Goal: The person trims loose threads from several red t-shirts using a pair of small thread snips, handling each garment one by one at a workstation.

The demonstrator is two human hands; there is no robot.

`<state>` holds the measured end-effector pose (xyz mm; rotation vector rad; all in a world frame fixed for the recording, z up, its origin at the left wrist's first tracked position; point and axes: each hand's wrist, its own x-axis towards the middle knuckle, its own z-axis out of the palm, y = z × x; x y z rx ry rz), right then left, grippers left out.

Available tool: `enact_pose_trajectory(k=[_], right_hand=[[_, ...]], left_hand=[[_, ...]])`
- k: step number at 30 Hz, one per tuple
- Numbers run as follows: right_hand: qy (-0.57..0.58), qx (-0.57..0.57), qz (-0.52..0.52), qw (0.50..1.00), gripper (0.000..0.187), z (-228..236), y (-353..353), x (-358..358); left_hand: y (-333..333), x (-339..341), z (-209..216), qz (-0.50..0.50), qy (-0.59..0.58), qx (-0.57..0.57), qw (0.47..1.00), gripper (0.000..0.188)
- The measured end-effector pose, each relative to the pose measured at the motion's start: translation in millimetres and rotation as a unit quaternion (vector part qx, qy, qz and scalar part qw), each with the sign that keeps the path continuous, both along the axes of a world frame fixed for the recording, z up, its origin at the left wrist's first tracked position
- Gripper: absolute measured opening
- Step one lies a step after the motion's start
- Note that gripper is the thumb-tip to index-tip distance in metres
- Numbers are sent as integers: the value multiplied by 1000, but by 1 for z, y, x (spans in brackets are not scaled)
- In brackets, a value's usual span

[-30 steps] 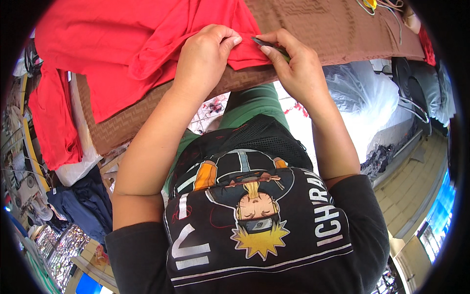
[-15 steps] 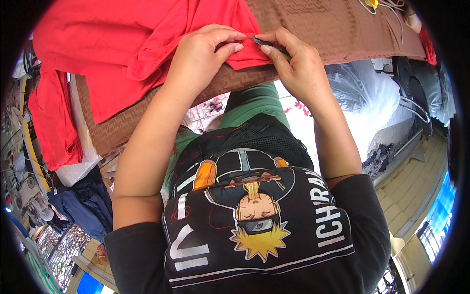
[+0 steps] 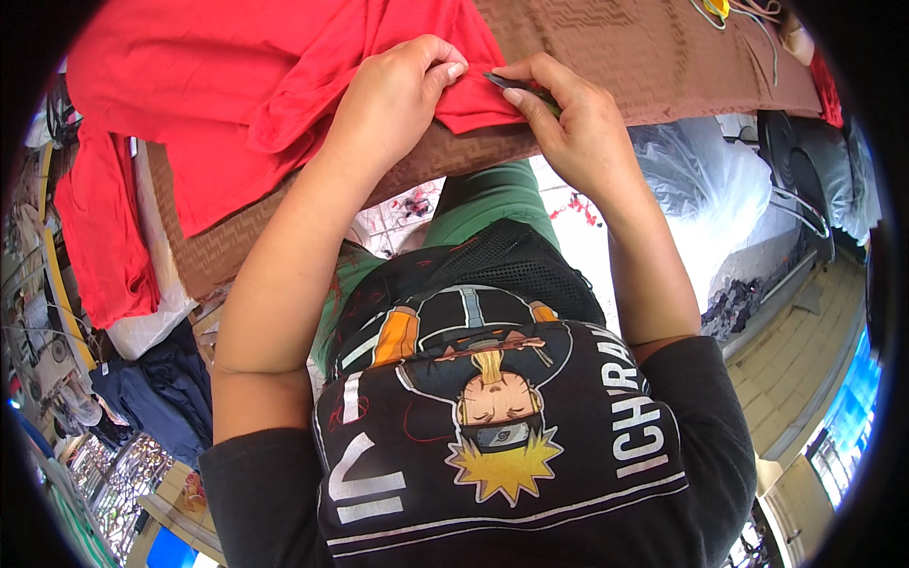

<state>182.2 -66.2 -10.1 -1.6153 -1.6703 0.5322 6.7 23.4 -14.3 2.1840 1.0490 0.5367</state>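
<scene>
A red garment (image 3: 218, 95) lies spread over a brown patterned cloth at the top of the view. My left hand (image 3: 398, 95) rests over its folds, thumb and forefinger pinched at the edge of the red fabric. Whether a thread is also between those fingertips is too small to tell. Close to its right, my right hand (image 3: 573, 109) is closed around small dark thread snips (image 3: 516, 85). Their pointed tip lies against the red fabric, a short gap from the left fingertips. Part of the snips is hidden inside the right hand.
The brown cloth (image 3: 644, 57) covers the work surface, its front edge just above my lap. Cords and a yellow item (image 3: 718, 8) lie at the far right. Clear plastic bags (image 3: 705, 180) stand below on the right. Dark blue clothing (image 3: 156, 393) hangs at the left.
My left hand has shifted slightly away and to the left, widening the gap to the snips. My right hand and the snips have stayed nearly still.
</scene>
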Motion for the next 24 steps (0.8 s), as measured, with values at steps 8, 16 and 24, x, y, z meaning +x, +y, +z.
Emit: enact_pose_trajectory(k=[8,16,24], right_hand=[[-91,27,25,995,17,2,4,-5],[-121,62,9,991,16,10,11,5],[-45,45,0,998,17,16,11,12]], left_hand=[[3,-1,2,-4,-1,-37,999,20],[12,-24,36,-235,-184,-56,953,29],[14,-57,74,-194,-201,-23,960,24]])
